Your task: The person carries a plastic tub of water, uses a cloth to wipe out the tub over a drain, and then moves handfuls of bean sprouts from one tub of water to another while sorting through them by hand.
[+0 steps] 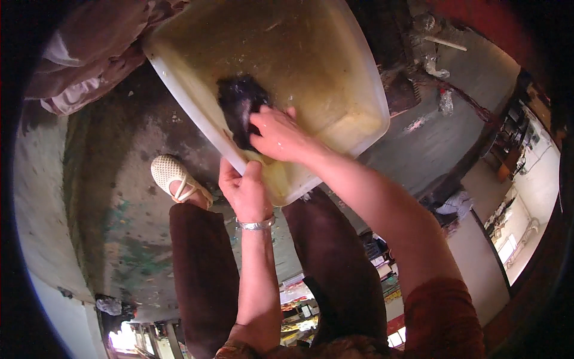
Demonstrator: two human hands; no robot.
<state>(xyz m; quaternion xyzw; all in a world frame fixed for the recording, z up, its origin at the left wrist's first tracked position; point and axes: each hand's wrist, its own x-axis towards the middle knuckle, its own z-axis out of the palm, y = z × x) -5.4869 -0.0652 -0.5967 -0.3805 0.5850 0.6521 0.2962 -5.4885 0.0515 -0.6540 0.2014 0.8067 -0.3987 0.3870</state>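
A big pale plastic tub (369, 66), yellowed and stained inside, is tilted in front of me. My left hand (246, 190) grips its near left rim, thumb on the inner side. My right hand (280, 136) reaches into the tub with its fingers curled onto a dark, wet-looking clump (236, 102) against the left wall. Whether the clump is cloth or something hairy I cannot tell. Part of it is hidden under my fingers. Small wet glints show on my right hand and the tub's inside.
A heap of brownish-purple fabric (89, 54) lies at the far left. My foot in a cream woven shoe (170, 175) stands on the stained grey floor (134, 239). A pale stick (445, 43) and clear plastic scraps (446, 102) lie at the right.
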